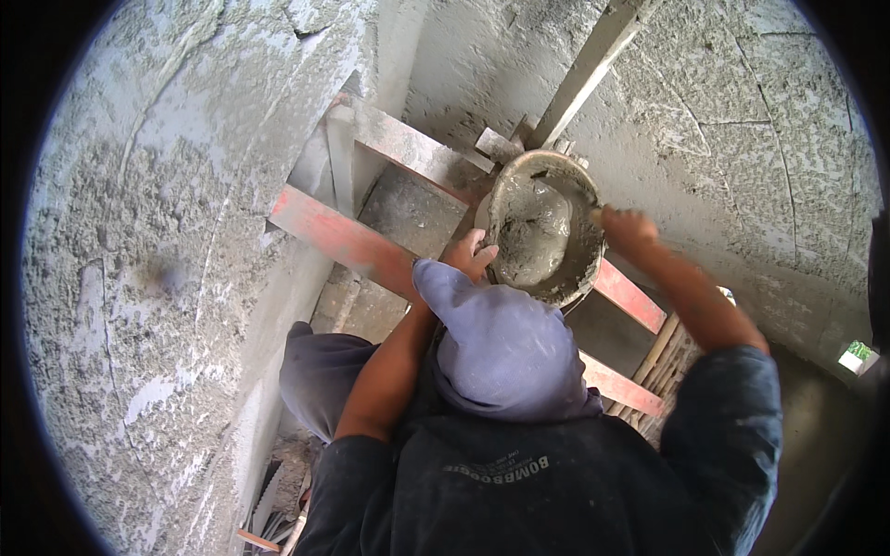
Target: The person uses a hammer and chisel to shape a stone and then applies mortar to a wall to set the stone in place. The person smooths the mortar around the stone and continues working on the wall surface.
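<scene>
A round bucket (498, 199) of wet grey mortar (533, 232) stands ahead of me, its rim crusted with dried mix. My left hand (471, 255) grips the bucket's near-left rim, thumb toward the inside. On the opposite side, my right hand (630, 233) is closed round the pale handle (598, 218) of a tool at the right rim. The tool's working end is not distinguishable in the bucket. Grey-purple fabric (505, 347) bulges between my forearms and covers part of the bucket's near edge.
Red-painted planks (348, 236) run under and beside the bucket, with gaps between them. A slanted wooden post (589, 74) rises behind it. Rough plastered walls (139, 232) stand left and right. Bamboo poles (658, 357) lie at the right. A saw-like blade (267, 496) sits low at the left.
</scene>
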Available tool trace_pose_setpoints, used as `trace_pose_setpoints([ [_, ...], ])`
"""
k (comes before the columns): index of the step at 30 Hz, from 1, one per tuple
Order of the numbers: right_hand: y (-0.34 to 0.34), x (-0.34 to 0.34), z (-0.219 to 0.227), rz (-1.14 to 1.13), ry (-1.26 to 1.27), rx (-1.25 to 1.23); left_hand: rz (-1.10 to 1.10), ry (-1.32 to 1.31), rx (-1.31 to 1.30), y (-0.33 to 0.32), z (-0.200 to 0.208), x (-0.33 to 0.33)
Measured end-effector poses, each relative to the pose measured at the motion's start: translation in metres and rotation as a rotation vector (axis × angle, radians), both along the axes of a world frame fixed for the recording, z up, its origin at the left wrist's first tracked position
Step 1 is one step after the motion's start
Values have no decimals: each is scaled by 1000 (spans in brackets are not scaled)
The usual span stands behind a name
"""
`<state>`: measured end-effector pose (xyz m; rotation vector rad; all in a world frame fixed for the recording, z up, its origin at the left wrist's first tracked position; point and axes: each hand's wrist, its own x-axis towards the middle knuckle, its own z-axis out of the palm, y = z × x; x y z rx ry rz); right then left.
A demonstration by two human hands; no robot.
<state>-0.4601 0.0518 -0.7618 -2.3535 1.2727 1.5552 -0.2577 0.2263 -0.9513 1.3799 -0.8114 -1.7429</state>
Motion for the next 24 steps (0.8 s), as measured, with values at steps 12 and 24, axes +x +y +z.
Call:
trace_pose_setpoints([
  [12, 89, 11, -9, -1031, -177, 510, -1, -25, -20, 2, -2, 2],
  [24, 118, -7, -50, -1430, -980, 548, -56, 88, 99, -5, 30, 14],
])
